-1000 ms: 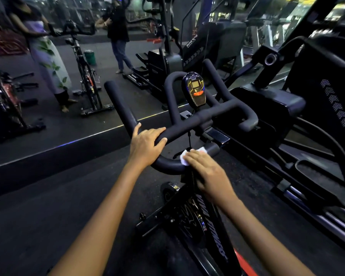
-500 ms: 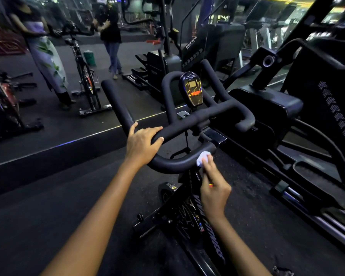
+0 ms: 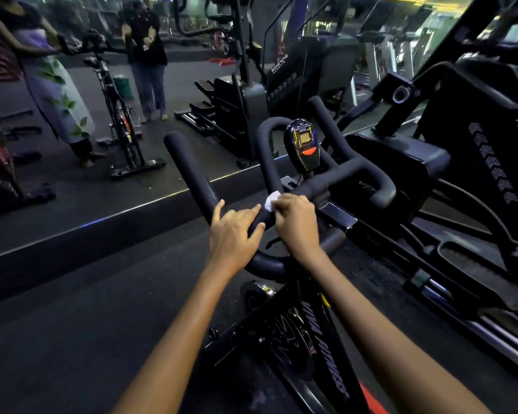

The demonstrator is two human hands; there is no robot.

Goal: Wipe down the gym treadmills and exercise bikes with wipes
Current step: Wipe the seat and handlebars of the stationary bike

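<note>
A black exercise bike stands in front of me with padded black handlebars (image 3: 192,171) and a small console (image 3: 304,147) with an orange light. My left hand (image 3: 234,231) grips the near left part of the handlebar, fingers curled over it. My right hand (image 3: 296,222) is just to its right on the crossbar, fingers curled round a small white wipe (image 3: 272,201) pressed against the bar. The two hands nearly touch. Most of the wipe is hidden under my fingers.
A wall mirror (image 3: 132,180) ahead reflects me, another bike and a standing person. A large black machine (image 3: 461,162) stands close on the right, its rail (image 3: 476,324) running along the dark rubber floor (image 3: 72,339).
My right hand has moved with the wipe from the lower curved bar end up and left onto the crossbar beside my left hand. My left hand has kept its grip.
</note>
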